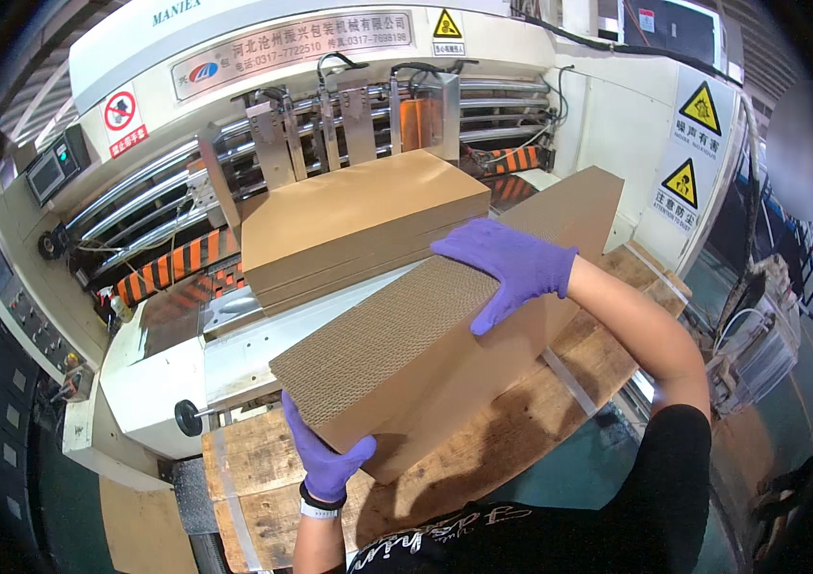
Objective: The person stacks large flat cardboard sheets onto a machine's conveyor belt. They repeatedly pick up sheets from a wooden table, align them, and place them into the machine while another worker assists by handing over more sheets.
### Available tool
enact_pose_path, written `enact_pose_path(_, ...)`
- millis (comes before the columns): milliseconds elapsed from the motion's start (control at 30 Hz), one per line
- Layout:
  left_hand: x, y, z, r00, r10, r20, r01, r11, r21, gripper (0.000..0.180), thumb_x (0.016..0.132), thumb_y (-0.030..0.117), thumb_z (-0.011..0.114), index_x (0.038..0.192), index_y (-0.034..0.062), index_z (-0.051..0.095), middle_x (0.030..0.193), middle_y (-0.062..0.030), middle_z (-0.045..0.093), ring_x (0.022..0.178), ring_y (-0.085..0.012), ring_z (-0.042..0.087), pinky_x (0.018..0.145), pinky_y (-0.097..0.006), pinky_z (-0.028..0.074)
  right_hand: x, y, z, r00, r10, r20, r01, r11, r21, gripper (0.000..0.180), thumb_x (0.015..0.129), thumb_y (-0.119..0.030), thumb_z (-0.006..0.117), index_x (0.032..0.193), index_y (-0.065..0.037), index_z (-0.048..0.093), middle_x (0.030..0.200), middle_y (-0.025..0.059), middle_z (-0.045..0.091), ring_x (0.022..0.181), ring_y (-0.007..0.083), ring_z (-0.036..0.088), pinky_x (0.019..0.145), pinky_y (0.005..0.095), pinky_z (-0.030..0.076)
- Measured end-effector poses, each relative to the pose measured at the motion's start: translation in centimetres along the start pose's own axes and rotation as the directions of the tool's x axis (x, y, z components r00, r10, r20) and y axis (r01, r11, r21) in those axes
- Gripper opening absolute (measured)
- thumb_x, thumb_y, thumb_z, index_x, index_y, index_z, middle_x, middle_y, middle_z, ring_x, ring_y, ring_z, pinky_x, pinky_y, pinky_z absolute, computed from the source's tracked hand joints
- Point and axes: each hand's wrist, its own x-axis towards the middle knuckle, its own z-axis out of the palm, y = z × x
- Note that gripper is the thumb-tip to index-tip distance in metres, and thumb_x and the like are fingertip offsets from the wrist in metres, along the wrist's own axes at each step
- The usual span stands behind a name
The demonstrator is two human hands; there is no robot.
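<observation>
A thick stack of corrugated cardboard sheets point(464, 383) stands tilted on edge between my hands, its wavy cut edges facing up. My left hand point(323, 459), in a purple glove, is closed round the lower left corner, with the thumb on the near face. Over the upper edge lies my right hand point(512, 266), also purple-gloved; its fingers reach across the top and its thumb presses toward the near side. Beyond the right hand, more cardboard point(583, 210) extends to the far right; whether it belongs to the same stack I cannot tell. The stack's underside is hidden.
Ahead, another flat cardboard pile point(359, 206) lies on a white machine point(617, 124), against upright metal plates point(274, 143) and rollers. Below my stack is a wooden platform point(244, 478) with metal strips. A black knob point(188, 418) juts out at its left. A person stands at the far right.
</observation>
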Motion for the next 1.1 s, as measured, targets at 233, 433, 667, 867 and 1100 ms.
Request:
enact_pose_path(233, -2.1, -1.7, -8.6, 0.998, -0.062, 0.011, 0.062, 0.998, 0.004, 0.109, 0.061, 0.042, 0.087, 0.142, 0.0002, 0.027, 0.130, -0.0139, 0.048, 0.116, -0.0259, 0.051, 0.095, -0.040, 0.044, 3.5, -7.1, -1.8, 0.999, 0.010, 0.041, -0.010, 1.000, 0.003, 0.104, 0.064, -0.069, 0.070, 0.133, 0.003, 0.040, 0.120, 0.0221, 0.051, 0.108, 0.0364, 0.050, 0.096, 0.0446, 0.037)
enact_pose_path(433, -7.7, -6.9, -24.5, 0.825, -0.260, -0.502, 0.235, 0.965, -0.112, 0.098, 0.066, 0.039, 0.080, 0.141, -0.0003, 0.030, 0.130, -0.0145, 0.049, 0.117, -0.0266, 0.051, 0.096, -0.040, 0.043, 11.0, -16.2, 0.5, 0.991, -0.014, 0.134, 0.015, 1.000, -0.010, 0.105, 0.071, -0.076, 0.057, 0.128, 0.011, 0.041, 0.103, 0.0262, 0.052, 0.094, 0.0350, 0.052, 0.084, 0.0437, 0.040)
enact_pose_path(667, -12.0, -9.3, -27.7, 0.724, -0.349, -0.594, 0.274, 0.937, -0.216, 0.086, 0.071, 0.035, 0.072, 0.139, -0.0009, 0.033, 0.130, -0.0152, 0.049, 0.117, -0.0275, 0.051, 0.098, -0.041, 0.042, 11.9, -18.2, 2.3, 0.993, -0.117, 0.034, 0.119, 0.992, -0.048, 0.108, 0.076, -0.076, 0.051, 0.131, 0.016, 0.034, 0.113, 0.0337, 0.048, 0.104, 0.0413, 0.050, 0.090, 0.0500, 0.037)
enact_pose_path(867, -12.3, -10.4, -27.2, 0.714, -0.396, -0.578, 0.306, 0.918, -0.251, 0.076, 0.076, 0.032, 0.066, 0.137, -0.0014, 0.036, 0.131, -0.0158, 0.050, 0.118, -0.0282, 0.051, 0.098, -0.041, 0.042, 12.8, -17.1, 2.1, 0.989, -0.137, 0.053, 0.137, 0.991, -0.004, 0.109, 0.075, -0.073, 0.056, 0.134, 0.015, 0.033, 0.123, 0.0342, 0.045, 0.115, 0.0435, 0.046, 0.095, 0.0530, 0.033)
enact_pose_path(1100, -11.9, -11.0, -27.1, 0.702, -0.418, -0.577, 0.319, 0.909, -0.270, 0.064, 0.081, 0.028, 0.058, 0.135, -0.0020, 0.039, 0.131, -0.0165, 0.050, 0.119, -0.0291, 0.051, 0.100, -0.041, 0.041, 12.7, -17.4, 2.0, 0.995, -0.101, -0.027, 0.102, 0.994, 0.048, 0.098, 0.072, -0.063, 0.067, 0.128, 0.013, 0.042, 0.103, 0.0221, 0.052, 0.090, 0.0313, 0.051, 0.082, 0.0419, 0.038)
